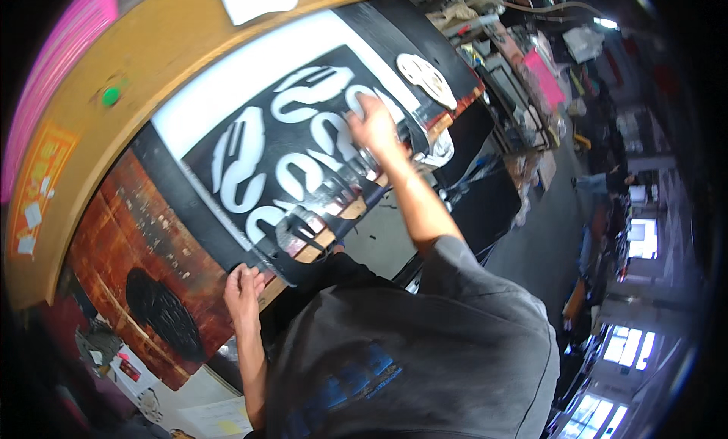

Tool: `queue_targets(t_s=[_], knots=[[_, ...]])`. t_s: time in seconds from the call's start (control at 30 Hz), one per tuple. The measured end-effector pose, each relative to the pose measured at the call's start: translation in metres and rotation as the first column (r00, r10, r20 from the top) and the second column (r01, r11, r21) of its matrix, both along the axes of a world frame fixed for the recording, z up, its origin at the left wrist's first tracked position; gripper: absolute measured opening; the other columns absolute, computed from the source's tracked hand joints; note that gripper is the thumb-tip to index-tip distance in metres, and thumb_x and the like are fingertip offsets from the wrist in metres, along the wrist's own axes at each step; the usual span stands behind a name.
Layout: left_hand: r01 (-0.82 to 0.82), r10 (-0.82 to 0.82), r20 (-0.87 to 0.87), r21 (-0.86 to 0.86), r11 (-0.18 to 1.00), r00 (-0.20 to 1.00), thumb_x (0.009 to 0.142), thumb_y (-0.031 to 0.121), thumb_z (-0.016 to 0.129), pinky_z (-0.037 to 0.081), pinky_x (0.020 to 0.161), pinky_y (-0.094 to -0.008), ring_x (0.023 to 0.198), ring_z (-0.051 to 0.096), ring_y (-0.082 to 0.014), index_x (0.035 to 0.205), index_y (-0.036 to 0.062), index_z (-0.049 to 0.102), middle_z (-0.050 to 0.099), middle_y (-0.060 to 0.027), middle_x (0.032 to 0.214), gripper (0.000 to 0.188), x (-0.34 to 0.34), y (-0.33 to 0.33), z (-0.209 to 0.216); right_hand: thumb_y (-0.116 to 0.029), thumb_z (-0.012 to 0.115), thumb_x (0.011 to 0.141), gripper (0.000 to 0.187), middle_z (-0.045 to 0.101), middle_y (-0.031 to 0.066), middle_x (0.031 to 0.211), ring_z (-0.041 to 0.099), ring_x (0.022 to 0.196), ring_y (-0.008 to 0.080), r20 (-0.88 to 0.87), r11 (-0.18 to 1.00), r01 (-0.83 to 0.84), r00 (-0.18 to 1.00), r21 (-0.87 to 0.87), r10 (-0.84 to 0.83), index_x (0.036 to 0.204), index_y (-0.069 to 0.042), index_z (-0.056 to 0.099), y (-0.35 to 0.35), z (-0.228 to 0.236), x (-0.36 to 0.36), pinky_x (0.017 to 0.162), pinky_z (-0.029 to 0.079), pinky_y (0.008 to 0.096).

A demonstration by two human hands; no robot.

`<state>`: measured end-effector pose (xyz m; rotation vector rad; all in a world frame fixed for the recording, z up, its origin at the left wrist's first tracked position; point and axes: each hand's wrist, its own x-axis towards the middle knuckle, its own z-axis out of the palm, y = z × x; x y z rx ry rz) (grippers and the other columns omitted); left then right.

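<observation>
Right hand [373, 126] is over flat black sheet [287, 139] with curved white shapes [247, 163]. Left hand [244, 285] is near its corner — both grips unclear.

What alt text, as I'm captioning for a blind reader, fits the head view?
A person's right hand reaches over a black panel with white curved shapes, while the left hand is near the panel's lower corner. A scuffed reddish-brown surface lies left, cluttered shelves right.
</observation>
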<state>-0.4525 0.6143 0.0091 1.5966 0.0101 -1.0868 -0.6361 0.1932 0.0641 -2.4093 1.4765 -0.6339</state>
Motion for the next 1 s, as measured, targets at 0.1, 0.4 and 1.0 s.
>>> queue_targets(t_s=[0.1,0.4,1.0], knots=[[-0.043,0.043,-0.019,0.011,0.999,0.999,0.109,0.033,0.065,0.056,0.074,-0.0259,0.082,0.066,-0.0124,0.124,0.0033,0.065,0.075,-0.0110,0.113,0.033,-0.019,-0.037,0.009,-0.051,0.071,0.090,0.086,0.063,0.0344,0.140,0.062,0.130,0.0456,-0.247,0.903,0.390,0.907,0.181,-0.342,0.149,0.008,0.053,-0.075,0.003,-0.089,0.114,0.048,0.0501],[0.174,-0.191,0.186,0.103,0.979,0.964,0.110,0.045,0.062,0.035,0.044,-0.0248,0.046,0.039,-0.0066,0.124,0.0056,0.064,0.040,0.0073,0.064,0.042,-0.013,-0.150,0.121,-0.030,0.080,0.096,0.039,0.072,0.0011,0.087,0.061,0.073,0.0095,0.544,0.487,-0.500,0.837,0.716,0.061,0.123,-0.002,0.077,-0.083,0.038,-0.208,0.070,0.052,0.0284],[0.996,-0.782,0.618,-0.018,0.084,0.077,0.114,0.033,0.057,0.054,0.088,-0.0325,0.091,0.065,-0.0156,0.126,0.0025,0.068,0.069,-0.0074,0.101,0.035,-0.086,-0.313,0.237,-0.018,0.072,0.102,0.024,0.069,0.0050,0.076,0.065,0.068,0.0130,0.813,0.812,0.245,0.125,0.530,-0.568,0.107,0.006,0.073,0.354,0.173,-0.434,0.066,0.055,0.0292]])
